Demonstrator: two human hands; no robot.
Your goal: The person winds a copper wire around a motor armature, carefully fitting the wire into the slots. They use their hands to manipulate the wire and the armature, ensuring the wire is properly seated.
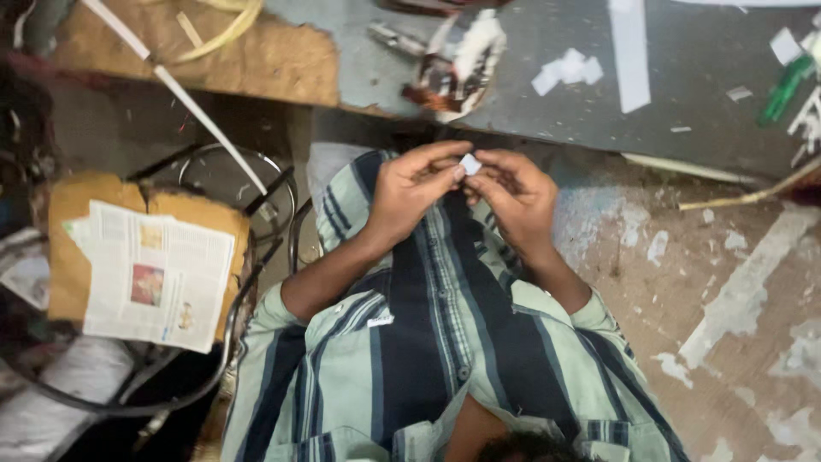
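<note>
Left hand: the left hand [409, 195] is raised in front of the striped shirt [428, 342], just below the near edge of the grey worktop [701, 77]; thumb and forefinger are pinched narrow on one side of a small white piece [469, 163].
Right hand: the right hand [517, 198] meets the left one, its fingertips closed on the opposite side of the same piece; the remaining fingers curl inward.
Small white piece: a flat, roughly square scrap, probably paper or tape, held between both hands and clear of the worktop, above the person's lap.
Handling (judged): very light and thin, soft enough to crease or tear under a firm squeeze; best held by its edges with fingertip pads and little pressure. Whether one face is sticky cannot be told.
Worktop: white scraps [567, 68] lie toward its middle, a long white strip [630, 56] stands near its far edge, and a green pen-like object [785, 88] rests near its right edge.
Worktop, left part: a brown patch [256, 51] covers the left corner; a torn, crumpled object [457, 64] lies beside it.
Stool: a round metal-framed seat [224, 184] stands at the person's left.
Newspaper: a folded sheet [154, 275] rests on brown cardboard [68, 257], left of the stool.
Floor: bare, with pale paint patches [735, 299].
</note>
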